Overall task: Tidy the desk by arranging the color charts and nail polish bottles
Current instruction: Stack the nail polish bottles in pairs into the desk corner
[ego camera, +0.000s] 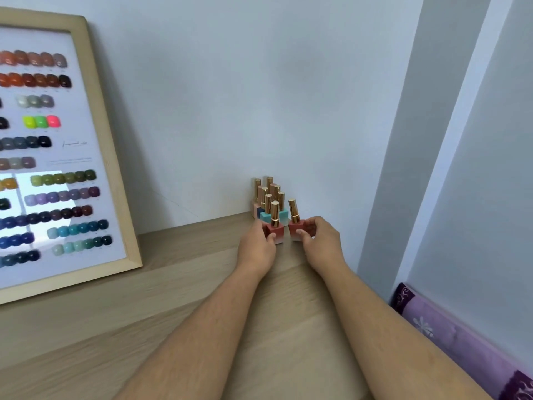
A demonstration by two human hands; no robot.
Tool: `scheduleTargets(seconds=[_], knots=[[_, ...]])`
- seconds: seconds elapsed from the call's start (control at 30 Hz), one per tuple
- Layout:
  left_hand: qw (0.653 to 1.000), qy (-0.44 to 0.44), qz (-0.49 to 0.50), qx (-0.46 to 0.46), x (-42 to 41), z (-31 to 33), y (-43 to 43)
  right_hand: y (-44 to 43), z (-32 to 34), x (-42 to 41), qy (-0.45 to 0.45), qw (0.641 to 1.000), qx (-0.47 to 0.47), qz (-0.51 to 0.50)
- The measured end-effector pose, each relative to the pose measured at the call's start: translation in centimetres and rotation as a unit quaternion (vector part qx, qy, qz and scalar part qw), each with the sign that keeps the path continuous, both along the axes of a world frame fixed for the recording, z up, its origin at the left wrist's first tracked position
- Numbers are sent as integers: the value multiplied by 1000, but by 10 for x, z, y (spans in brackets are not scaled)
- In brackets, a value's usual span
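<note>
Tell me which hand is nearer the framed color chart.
Left. The left hand grips a red bottle closer to the color chart; the right hand holds another red bottle farther right.

The far right corner of the wooden desk (184, 287) is being crowded by a cluster of gold-capped nail polish bottles (269, 203), packed tight against the white wall (230, 96) so that no gap between them is being left for fingers. The near side of the cluster is being blocked by the left hand (256, 249) and the right hand (320, 241), each wrapped around a red bottle. The left end is being taken up by the framed color chart (57, 157), leaning on the wall. Open desk is being left between chart and bottles, and along the near edge.
</note>
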State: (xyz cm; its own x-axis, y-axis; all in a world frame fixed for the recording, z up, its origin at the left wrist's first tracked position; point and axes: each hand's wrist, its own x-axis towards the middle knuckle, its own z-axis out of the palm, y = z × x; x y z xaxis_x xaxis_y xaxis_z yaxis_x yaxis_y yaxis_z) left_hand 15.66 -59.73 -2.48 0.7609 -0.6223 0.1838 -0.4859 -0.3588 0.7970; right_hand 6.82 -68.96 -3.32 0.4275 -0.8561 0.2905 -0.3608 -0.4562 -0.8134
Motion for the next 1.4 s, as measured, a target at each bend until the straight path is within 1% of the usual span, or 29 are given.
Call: scheduleTargets(seconds=[0.17,0.33,0.47,0.57,0.73,1.0,1.4], knots=[[1000,-24,5,-5,6,-3,-8,-9,0,13,36,999,-11,29],[999,-38,24,-15,7,-4,-9,-10,0,13,46,998,-16,48],[998,-7,38,-41,6,-2,-7,-10,1,15,65,996,-36,52],[998,9,51,-44,6,-3,-9,-10,1,17,63,996,-37,48],[996,1,72,-46,9,-3,-16,-13,1,23,52,997,-32,35],[995,-2,89,-45,14,-3,-23,-21,-1,33,61,996,-48,43],[995,-5,96,-38,16,-4,-24,-24,0,36,61,996,-42,52]])
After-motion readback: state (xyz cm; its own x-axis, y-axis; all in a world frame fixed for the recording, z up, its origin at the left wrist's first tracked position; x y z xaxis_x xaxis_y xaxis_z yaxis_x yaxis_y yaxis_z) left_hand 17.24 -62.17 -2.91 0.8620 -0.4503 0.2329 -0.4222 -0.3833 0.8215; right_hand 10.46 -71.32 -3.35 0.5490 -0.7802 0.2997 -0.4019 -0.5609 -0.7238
